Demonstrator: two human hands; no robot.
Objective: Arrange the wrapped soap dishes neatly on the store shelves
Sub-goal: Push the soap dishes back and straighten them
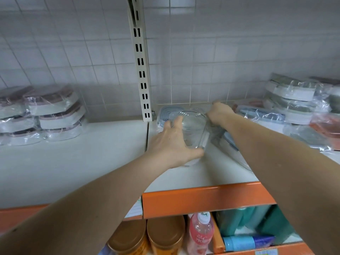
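The wrapped soap dish (193,129), clear and ribbed under its plastic film, stood near the back of the white upper shelf (92,162), just right of the slotted upright (141,70) on the tiled wall. The left hand (173,142) gripped its near left side, fingers curled over the rim and thumb stretched along the bottom edge. The right hand (219,113) reached in from the right, wrist bent, fingers pinching the wrapping at the dish's far right corner. Both forearms were extended well forward over the orange shelf edge (202,197). A blue-rimmed wrapped dish (165,113) lay just behind. Stacks of wrapped dishes sat at the left (42,115) and right (294,100) of the shelf. Below, a pink bottle (201,232) carried Chinese characters too blurred to read, beside two brown-lidded jars (147,236) with illegible print.
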